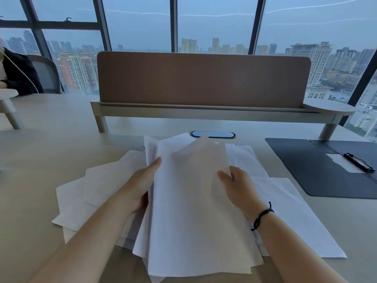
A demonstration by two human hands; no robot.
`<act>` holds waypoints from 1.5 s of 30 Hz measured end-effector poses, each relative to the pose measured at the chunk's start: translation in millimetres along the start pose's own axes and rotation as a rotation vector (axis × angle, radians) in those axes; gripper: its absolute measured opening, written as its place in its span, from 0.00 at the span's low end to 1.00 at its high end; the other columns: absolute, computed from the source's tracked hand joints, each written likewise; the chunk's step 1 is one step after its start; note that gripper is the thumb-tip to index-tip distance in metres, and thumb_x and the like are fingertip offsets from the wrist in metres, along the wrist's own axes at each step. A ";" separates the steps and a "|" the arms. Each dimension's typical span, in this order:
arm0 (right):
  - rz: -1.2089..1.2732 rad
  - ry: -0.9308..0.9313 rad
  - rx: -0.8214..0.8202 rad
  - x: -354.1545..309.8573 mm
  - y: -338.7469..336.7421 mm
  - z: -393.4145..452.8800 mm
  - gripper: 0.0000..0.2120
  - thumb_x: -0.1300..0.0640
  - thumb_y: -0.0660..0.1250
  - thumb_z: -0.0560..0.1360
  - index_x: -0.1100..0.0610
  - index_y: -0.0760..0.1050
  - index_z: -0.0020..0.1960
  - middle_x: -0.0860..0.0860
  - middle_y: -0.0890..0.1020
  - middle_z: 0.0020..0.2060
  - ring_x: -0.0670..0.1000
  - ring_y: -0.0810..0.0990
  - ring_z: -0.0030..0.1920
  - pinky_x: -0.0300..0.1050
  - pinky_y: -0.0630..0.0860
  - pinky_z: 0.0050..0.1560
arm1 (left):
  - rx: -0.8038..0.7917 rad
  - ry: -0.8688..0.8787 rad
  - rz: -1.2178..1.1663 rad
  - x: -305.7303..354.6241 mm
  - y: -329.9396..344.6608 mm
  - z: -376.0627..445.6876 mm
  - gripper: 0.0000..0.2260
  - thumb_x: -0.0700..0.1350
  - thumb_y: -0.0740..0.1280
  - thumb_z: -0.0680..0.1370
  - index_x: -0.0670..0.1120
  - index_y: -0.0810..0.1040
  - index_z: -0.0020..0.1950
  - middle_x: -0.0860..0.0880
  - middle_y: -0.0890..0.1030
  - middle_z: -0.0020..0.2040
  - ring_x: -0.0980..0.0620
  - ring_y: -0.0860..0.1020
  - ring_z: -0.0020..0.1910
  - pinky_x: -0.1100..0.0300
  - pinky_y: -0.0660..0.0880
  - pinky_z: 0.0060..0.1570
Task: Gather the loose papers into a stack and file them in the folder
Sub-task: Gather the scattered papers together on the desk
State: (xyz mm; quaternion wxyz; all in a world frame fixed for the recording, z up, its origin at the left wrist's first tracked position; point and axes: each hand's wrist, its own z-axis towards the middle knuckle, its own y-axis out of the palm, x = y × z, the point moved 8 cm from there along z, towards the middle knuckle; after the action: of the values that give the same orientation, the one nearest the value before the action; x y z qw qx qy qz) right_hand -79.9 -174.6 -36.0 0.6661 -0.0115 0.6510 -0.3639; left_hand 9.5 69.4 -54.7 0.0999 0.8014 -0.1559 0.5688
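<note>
A rough bundle of white papers [191, 201] is lifted off the desk in front of me, its far end curling up. My left hand [142, 184] grips its left edge, thumb on top, fingers underneath. My right hand [238, 188] pinches the top sheet at the right edge. More loose sheets [85, 197] lie fanned on the desk to the left, and others [293, 213] lie to the right. The dark folder [318, 168] lies open at the right, with a metal clip [359, 162] on a white sheet inside.
A brown divider panel on a raised shelf [204, 80] crosses the back of the beige desk [51, 144]. A cable grommet [212, 134] sits just beyond the papers. A person in dark clothing [16, 74] sits at the far left. Windows stand behind.
</note>
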 end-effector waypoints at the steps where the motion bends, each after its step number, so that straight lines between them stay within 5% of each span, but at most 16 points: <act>1: -0.011 -0.023 -0.002 -3.5 3.9 0.3 0.19 0.57 0.64 0.79 0.59 0.60 0.35 0.53 0.64 0.30 0.47 0.62 0.27 0.41 0.59 0.27 | 0.015 0.022 0.013 1.6 1.6 -0.4 0.21 0.62 0.65 0.79 0.46 0.84 0.54 0.47 0.88 0.50 0.48 0.86 0.50 0.53 0.80 0.55; 4: 0.027 -0.044 -0.048 -4.0 12.8 0.3 0.19 0.52 0.63 0.80 0.68 0.67 0.40 0.53 0.70 0.32 0.49 0.67 0.30 0.43 0.63 0.31 | 0.074 0.174 0.075 6.1 0.9 3.0 0.11 0.52 0.71 0.78 0.46 0.84 0.52 0.46 0.87 0.50 0.56 0.86 0.41 0.66 0.79 0.38; 7: 0.127 -0.015 -0.068 1.5 11.1 1.0 0.17 0.48 0.63 0.80 0.61 0.75 0.41 0.44 0.76 0.30 0.43 0.72 0.29 0.39 0.68 0.33 | 0.108 0.267 0.066 6.3 -4.3 8.2 0.11 0.34 0.72 0.76 0.43 0.81 0.57 0.48 0.85 0.49 0.63 0.84 0.36 0.72 0.76 0.32; 9: 0.138 -0.018 0.003 5.3 0.2 5.8 0.14 0.44 0.65 0.79 0.55 0.79 0.52 0.43 0.82 0.43 0.43 0.79 0.43 0.42 0.73 0.46 | 0.140 0.321 0.017 15.1 -13.8 6.8 0.11 0.31 0.70 0.76 0.45 0.81 0.53 0.49 0.84 0.48 0.64 0.83 0.34 0.73 0.76 0.32; 11: 0.097 0.017 0.093 12.7 -14.6 6.5 0.25 0.41 0.67 0.77 0.52 0.73 0.69 0.46 0.77 0.63 0.46 0.75 0.64 0.42 0.69 0.61 | 0.163 0.366 -0.073 24.2 -28.2 6.7 0.10 0.31 0.70 0.76 0.46 0.83 0.49 0.50 0.86 0.47 0.58 0.85 0.38 0.69 0.79 0.36; 13: 0.099 0.058 0.146 16.8 -28.7 4.0 0.37 0.39 0.70 0.73 0.51 0.63 0.77 0.47 0.69 0.72 0.47 0.68 0.72 0.42 0.65 0.66 | 0.169 0.399 -0.162 28.2 -42.3 7.4 0.09 0.33 0.71 0.75 0.45 0.84 0.50 0.50 0.88 0.47 0.52 0.86 0.43 0.61 0.81 0.44; 15: 0.121 0.120 0.163 23.6 -38.4 2.6 0.39 0.39 0.73 0.71 0.48 0.62 0.76 0.47 0.72 0.67 0.48 0.73 0.67 0.44 0.69 0.63 | 0.165 0.389 -0.253 26.7 -50.5 8.4 0.13 0.37 0.74 0.72 0.42 0.84 0.56 0.45 0.87 0.54 0.45 0.85 0.51 0.50 0.78 0.57; 17: 0.196 0.132 0.136 25.7 -42.7 4.4 0.19 0.44 0.75 0.72 0.46 0.72 0.59 0.46 0.79 0.48 0.46 0.79 0.45 0.44 0.75 0.46 | 0.144 0.363 -0.319 23.7 -51.3 9.5 0.17 0.40 0.74 0.73 0.42 0.82 0.62 0.42 0.84 0.59 0.42 0.82 0.58 0.45 0.75 0.63; 18: 0.225 0.122 0.138 27.1 -44.3 5.3 0.11 0.48 0.74 0.74 0.52 0.75 0.49 0.48 0.78 0.39 0.48 0.76 0.35 0.43 0.72 0.38 | 0.138 0.349 -0.336 22.0 -50.9 10.6 0.17 0.41 0.72 0.75 0.42 0.82 0.63 0.43 0.84 0.60 0.41 0.82 0.59 0.45 0.75 0.63; 19: 0.267 0.111 0.121 31.6 -42.8 8.8 0.16 0.50 0.74 0.74 0.62 0.74 0.43 0.52 0.76 0.34 0.51 0.72 0.31 0.43 0.70 0.36 | 0.136 0.336 -0.348 20.9 -49.8 11.2 0.16 0.41 0.71 0.76 0.43 0.82 0.64 0.43 0.85 0.59 0.42 0.82 0.58 0.46 0.76 0.61; 21: 0.318 0.113 0.087 31.3 -40.0 8.3 0.23 0.51 0.72 0.74 0.72 0.70 0.44 0.56 0.72 0.33 0.51 0.69 0.32 0.46 0.68 0.36 | 0.147 0.330 -0.354 20.2 -48.9 12.3 0.13 0.42 0.70 0.77 0.44 0.83 0.62 0.45 0.86 0.57 0.43 0.84 0.56 0.49 0.78 0.56; 25: 0.308 0.092 0.116 27.0 -42.7 7.2 0.22 0.52 0.69 0.75 0.70 0.67 0.41 0.55 0.68 0.32 0.52 0.65 0.33 0.47 0.64 0.35 | 0.179 0.339 -0.344 20.6 -49.4 12.1 0.12 0.43 0.70 0.78 0.45 0.83 0.61 0.46 0.86 0.56 0.45 0.84 0.55 0.53 0.80 0.49; 30: 0.205 0.022 0.113 17.8 -49.7 6.7 0.20 0.54 0.68 0.78 0.66 0.65 0.37 0.54 0.67 0.29 0.51 0.64 0.29 0.43 0.62 0.30 | 0.172 0.288 -0.346 17.4 -49.7 13.3 0.12 0.43 0.69 0.79 0.44 0.82 0.61 0.45 0.86 0.55 0.44 0.84 0.52 0.49 0.80 0.53; 34: 0.212 0.045 0.154 22.3 -56.5 8.7 0.21 0.54 0.68 0.78 0.73 0.68 0.42 0.56 0.67 0.29 0.49 0.61 0.22 0.39 0.60 0.27 | 0.157 0.260 -0.332 15.8 -50.7 14.1 0.08 0.44 0.66 0.81 0.46 0.83 0.57 0.47 0.88 0.48 0.49 0.86 0.42 0.54 0.82 0.39; 42: 0.216 0.063 0.189 25.7 -68.9 8.6 0.20 0.53 0.68 0.78 0.71 0.71 0.41 0.56 0.68 0.28 0.50 0.61 0.23 0.39 0.59 0.28 | 0.185 0.206 -0.307 10.1 -50.2 16.1 0.06 0.42 0.67 0.80 0.45 0.83 0.53 0.46 0.87 0.46 0.45 0.83 0.44 0.52 0.79 0.48; 45: 0.251 0.094 0.306 29.9 -86.8 7.1 0.16 0.55 0.68 0.77 0.61 0.71 0.34 0.51 0.67 0.25 0.49 0.62 0.22 0.41 0.62 0.30 | 0.202 0.186 -0.322 7.7 -52.9 17.1 0.07 0.41 0.67 0.81 0.43 0.82 0.56 0.44 0.86 0.48 0.45 0.83 0.44 0.51 0.79 0.50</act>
State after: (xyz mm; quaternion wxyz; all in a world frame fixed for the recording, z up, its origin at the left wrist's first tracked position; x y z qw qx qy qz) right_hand -117.8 -256.5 -18.2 0.6689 0.1881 0.6148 -0.3730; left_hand 46.1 111.8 -52.2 0.1229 0.7658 0.0421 0.6298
